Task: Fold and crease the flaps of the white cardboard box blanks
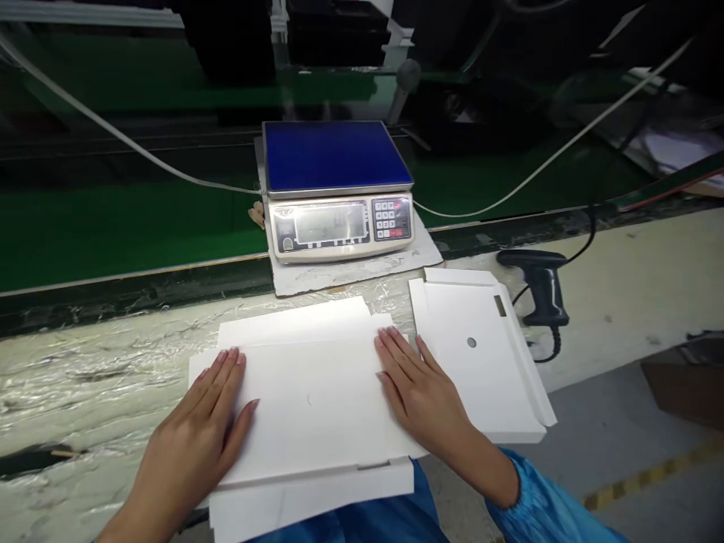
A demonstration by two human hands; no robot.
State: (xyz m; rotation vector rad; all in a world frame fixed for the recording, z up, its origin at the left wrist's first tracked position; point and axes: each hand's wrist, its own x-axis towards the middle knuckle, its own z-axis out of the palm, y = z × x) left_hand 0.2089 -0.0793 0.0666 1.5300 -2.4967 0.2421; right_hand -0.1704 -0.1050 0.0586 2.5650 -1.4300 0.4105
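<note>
A flat white cardboard box blank (311,400) lies on the plastic-wrapped bench in front of me. My left hand (207,422) rests flat on its left side, fingers stretched out and open. My right hand (415,388) lies flat on its right edge, fingers out, holding nothing. To the right lies a second white blank (480,362) with a small round hole in it; the right hand's far side is close to it.
A weighing scale (336,192) with a blue platform stands behind the blanks on a wrapped sheet. A black handheld scanner (540,286) with a coiled cable sits at the right. A green conveyor belt (113,226) runs behind. The bench edge drops to the floor at right.
</note>
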